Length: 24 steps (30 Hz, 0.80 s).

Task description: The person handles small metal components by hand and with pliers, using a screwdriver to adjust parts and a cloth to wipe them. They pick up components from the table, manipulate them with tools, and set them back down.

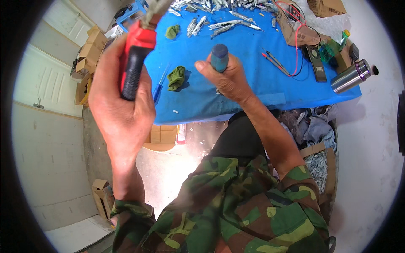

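Observation:
My left hand (120, 95) is raised close to the camera, its fingers wrapped round a pair of pliers (141, 40) with red and black handles. The metal head of the pliers runs up past the top edge of the view. Over the front part of the table, my right hand (230, 84) grips a screwdriver (219, 59) by its teal handle, butt end toward me. Its shaft is hidden by the hand. Between both hands a crumpled green cloth (176, 78) lies on the blue table cover (249, 50), beside a second, blue-handled screwdriver (157, 92).
Many slim silvery pieces (223, 27) lie along the far side, near another green cloth (172, 32). To the right are a meter (315, 63) with test probes (276, 63), a steel flask (351, 76) and a green bottle (333, 49). A cardboard box (162, 137) stands below the table.

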Motion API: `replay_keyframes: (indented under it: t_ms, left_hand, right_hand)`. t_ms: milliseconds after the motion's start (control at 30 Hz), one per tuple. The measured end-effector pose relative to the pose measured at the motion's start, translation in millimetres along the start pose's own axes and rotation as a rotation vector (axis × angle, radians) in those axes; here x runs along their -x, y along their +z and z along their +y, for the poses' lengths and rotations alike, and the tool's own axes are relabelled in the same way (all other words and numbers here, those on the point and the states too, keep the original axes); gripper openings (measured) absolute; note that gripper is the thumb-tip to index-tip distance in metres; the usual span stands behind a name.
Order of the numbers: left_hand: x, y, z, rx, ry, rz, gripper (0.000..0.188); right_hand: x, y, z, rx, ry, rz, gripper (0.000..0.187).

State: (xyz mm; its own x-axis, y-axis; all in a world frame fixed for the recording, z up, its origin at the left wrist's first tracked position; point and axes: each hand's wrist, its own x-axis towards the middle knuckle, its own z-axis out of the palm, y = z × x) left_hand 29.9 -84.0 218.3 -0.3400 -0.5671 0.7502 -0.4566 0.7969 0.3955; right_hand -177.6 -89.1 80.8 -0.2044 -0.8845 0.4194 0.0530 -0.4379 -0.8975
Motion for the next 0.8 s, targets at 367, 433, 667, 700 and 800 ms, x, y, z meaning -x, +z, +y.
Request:
replay_keyframes:
  t_ms: [367, 433, 667, 700, 800]
  left_hand:
    - [18.8, 18.7, -9.2, -0.054, -0.146, -0.155, 0.049]
    - [19.5, 17.8, -8.9, -0.072, -0.173, -0.176, 0.049]
    - [20.7, 15.8, -7.7, -0.047, -0.163, -0.158, 0.048]
    - [17.9, 15.2, -4.0, -0.029, -0.164, -0.142, 0.048]
    - [11.8, 14.4, -4.8, -0.02, -0.076, -0.054, 0.045]
  right_hand:
    - [-0.5, -3.8, 1.8, 0.017, -0.027, 0.068, 0.028]
    - [-1.0, -4.5, 2.4, 0.016, -0.02, 0.061, 0.028]
    - [-1.0, 2.8, 2.2, 0.042, 0.004, 0.033, 0.029]
    - [-0.4, 2.5, 3.1, 0.051, 0.006, 0.024, 0.028]
    - [0.2, -1.0, 3.4, 0.043, 0.015, 0.007, 0.028]
